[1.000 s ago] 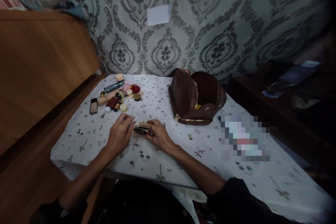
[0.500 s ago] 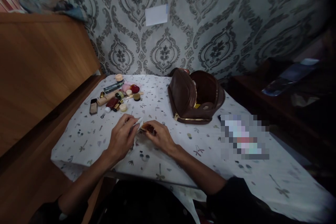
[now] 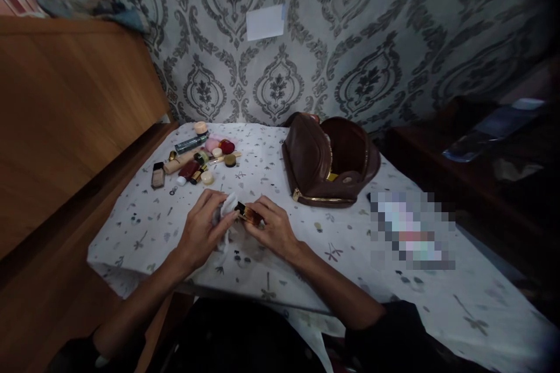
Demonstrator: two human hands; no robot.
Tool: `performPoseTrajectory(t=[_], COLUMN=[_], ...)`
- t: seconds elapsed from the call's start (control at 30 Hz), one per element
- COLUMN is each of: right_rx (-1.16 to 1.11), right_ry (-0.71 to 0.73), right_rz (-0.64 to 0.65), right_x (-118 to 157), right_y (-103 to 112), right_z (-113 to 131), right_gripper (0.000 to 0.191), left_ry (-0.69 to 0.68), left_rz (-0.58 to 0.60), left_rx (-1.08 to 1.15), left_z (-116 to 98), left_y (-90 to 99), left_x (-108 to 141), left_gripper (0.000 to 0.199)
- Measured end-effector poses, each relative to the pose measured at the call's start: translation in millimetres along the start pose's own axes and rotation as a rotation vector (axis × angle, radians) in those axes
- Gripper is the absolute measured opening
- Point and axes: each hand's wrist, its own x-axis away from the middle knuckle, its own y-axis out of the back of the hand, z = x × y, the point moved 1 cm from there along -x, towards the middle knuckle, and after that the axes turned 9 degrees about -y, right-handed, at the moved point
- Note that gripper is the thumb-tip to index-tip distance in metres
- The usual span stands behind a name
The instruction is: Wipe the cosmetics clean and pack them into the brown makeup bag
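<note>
My left hand (image 3: 203, 227) is closed round a crumpled white cloth (image 3: 229, 204), part of which hangs down below the fingers. My right hand (image 3: 273, 224) grips a small amber bottle (image 3: 251, 215) with a black cap, which points left toward the cloth. Both hands are close together above the front middle of the table. Behind them to the left lies a cluster of cosmetics, among them a dark red tube (image 3: 188, 171), a round cream jar (image 3: 207, 178) and a foundation bottle (image 3: 158, 176).
An open brown bag (image 3: 312, 157) stands at the back right of the patterned tablecloth (image 3: 289, 268). A blurred-out flat item (image 3: 409, 230) lies right of it. A wooden cabinet (image 3: 79, 111) borders the left, and a clear bottle (image 3: 490, 128) is beyond the right edge.
The amber bottle's black cap now shows between my hands. More of the white cloth is visible, with a strip hanging down. The view has shifted slightly.
</note>
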Motion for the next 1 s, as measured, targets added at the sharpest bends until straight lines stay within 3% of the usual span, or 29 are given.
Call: performPoseTrajectory(t=[0.27,0.43,0.6,0.87,1.0], right_rx=[0.08,0.156,0.256,0.194,0.113], right_ry=[-0.007,-0.127,-0.224,-0.157,-0.136], right_rz=[0.09,0.285,0.407,0.358,0.237], right_x=[0,-2,-2,2,3], right_y=[-4,-9,-15,-17,-13], right_z=[-5,-13,-20,-24,-22], right_gripper=[0.017,0.036,0.018,0.025,0.02], left_ry=[0.078,0.044,-0.006,-0.186,-0.177], left_rz=[0.057,0.065,0.088,0.123,0.073], left_rx=[-0.083,-0.187,-0.351,-0.393,-0.39], left_z=[26,36,30,-12,-16], left_y=[-11.7,-17.6,-18.2,-31.4,-30.9], left_x=[8,12,11,18,17], left_gripper=[0.013,0.021,0.026,0.025,0.028])
